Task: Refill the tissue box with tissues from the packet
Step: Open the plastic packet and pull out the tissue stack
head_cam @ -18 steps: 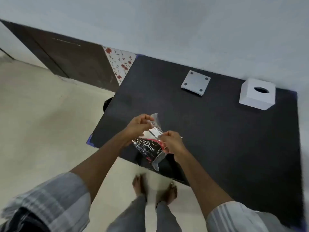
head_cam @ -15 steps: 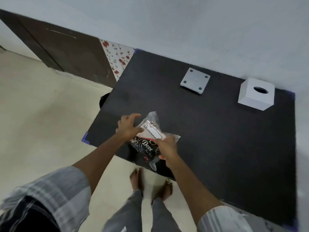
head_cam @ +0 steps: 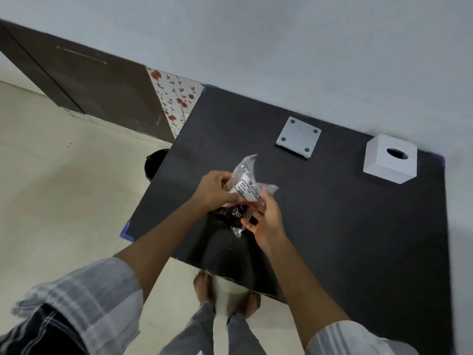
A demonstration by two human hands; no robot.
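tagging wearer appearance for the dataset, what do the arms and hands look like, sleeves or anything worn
Both hands, the left hand and the right hand, are bare, with no gloves. No rings or watch are visible. Both forearms are uncovered. The sleeves end near the elbows and are light grey with paler, wide check stripes.

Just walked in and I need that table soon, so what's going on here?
A person stands at the black table, working a plastic tissue packet with both bare hands. The left hand grips its left side; the right hand holds the lower right edge. The white tissue box sits apart at the far right, and its square base plate lies beside it. No tissues are out yet.
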